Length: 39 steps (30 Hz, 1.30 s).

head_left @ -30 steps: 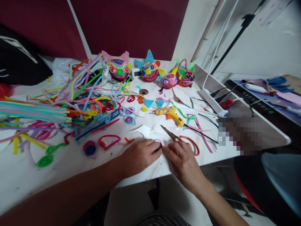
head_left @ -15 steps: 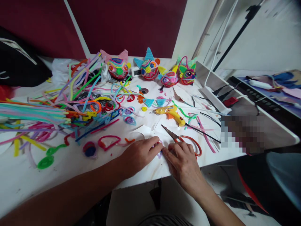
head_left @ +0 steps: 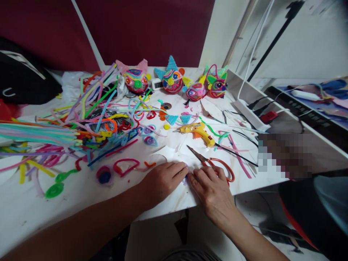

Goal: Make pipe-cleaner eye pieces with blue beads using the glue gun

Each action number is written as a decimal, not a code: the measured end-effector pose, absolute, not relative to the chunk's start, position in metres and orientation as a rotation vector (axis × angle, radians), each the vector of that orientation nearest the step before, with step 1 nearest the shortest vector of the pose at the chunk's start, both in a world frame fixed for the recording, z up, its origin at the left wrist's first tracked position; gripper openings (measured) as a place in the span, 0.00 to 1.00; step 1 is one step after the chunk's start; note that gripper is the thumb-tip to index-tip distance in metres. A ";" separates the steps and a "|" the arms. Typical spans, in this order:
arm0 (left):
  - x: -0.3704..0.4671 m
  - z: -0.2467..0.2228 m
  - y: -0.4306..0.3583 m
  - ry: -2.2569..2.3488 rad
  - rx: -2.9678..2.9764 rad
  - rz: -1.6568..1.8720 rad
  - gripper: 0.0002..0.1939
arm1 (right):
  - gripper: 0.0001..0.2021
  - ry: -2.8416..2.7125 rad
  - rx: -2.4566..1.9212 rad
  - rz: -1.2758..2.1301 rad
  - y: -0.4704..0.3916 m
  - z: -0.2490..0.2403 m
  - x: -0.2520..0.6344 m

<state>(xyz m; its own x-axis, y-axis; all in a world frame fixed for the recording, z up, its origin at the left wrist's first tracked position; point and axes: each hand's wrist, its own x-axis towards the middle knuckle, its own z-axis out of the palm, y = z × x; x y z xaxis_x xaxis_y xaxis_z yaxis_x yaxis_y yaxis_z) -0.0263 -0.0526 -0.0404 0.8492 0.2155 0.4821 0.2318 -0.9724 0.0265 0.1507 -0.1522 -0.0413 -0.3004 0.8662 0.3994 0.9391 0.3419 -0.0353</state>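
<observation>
Near the table's front edge, my left hand (head_left: 164, 178) is closed, its fingers together over a small purple and blue pipe-cleaner piece (head_left: 185, 180). My right hand (head_left: 211, 186) meets it from the other side, fingertips pressed on the same piece. Most of that piece is hidden under the fingers. Scissors with orange handles (head_left: 230, 169) lie just beyond my right hand, blades angled away to the left. To the left of my left hand are a pink pipe-cleaner loop (head_left: 126, 165) and a purple-rimmed piece with a dark blue centre (head_left: 104, 175).
Behind the scissors lies a yellow glue gun (head_left: 197, 131), its black cord running right. Several decorated animal-head balls (head_left: 173, 81) line the back. Loose pipe cleaners (head_left: 40, 130) heap up on the left. A white power strip (head_left: 251, 115) sits at the right, beside the wall panel.
My left fingers have flattened and drawn closer together over the purple piece, covering more of it. My right hand has barely shifted. The view has tilted slightly.
</observation>
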 end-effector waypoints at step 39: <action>-0.028 -0.040 -0.047 -0.237 -3.016 -0.749 0.14 | 0.14 -2.122 -1.993 -0.210 -0.159 -0.031 0.205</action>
<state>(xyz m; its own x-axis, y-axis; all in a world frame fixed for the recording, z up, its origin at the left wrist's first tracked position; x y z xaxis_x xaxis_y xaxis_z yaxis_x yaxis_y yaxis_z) -0.0278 -0.0472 -0.0405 0.8730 0.1408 0.4670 0.1529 -0.9882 0.0121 0.2049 -0.1587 -0.0314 -0.0542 0.9647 0.2576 0.9965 0.0686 -0.0473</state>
